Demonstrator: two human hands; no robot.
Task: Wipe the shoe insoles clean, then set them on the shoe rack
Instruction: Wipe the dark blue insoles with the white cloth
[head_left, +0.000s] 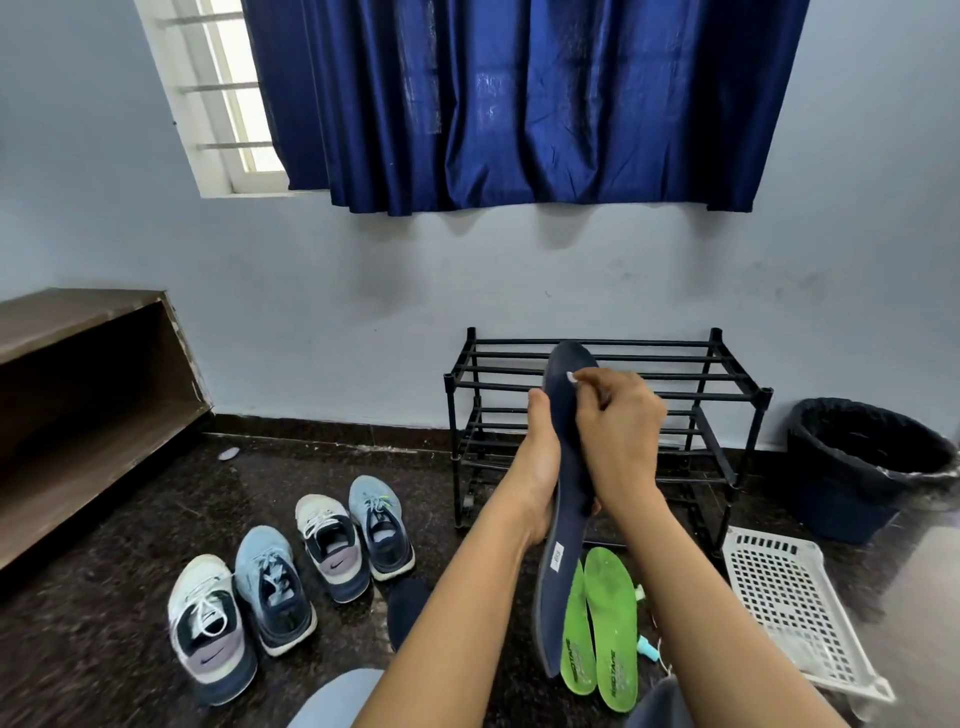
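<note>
A long dark navy insole (560, 587) stands almost upright in front of me. My left hand (537, 462) holds it from the left side, thumb up along its edge. My right hand (615, 431) lies over the upper part of the insole and pinches a small white wipe (571, 378) against it. Two bright green insoles (610, 623) lie side by side on the dark floor just below. The black two-tier shoe rack (727, 384) stands behind my hands against the wall, with bare bars.
Four sneakers (291, 577) sit in a row on the floor at the left. A white perforated plastic basket (789, 597) lies at the right, a dark bin (862, 467) behind it. A brown wooden shelf (78, 395) fills the far left. A small teal object (649, 649) lies by the green insoles.
</note>
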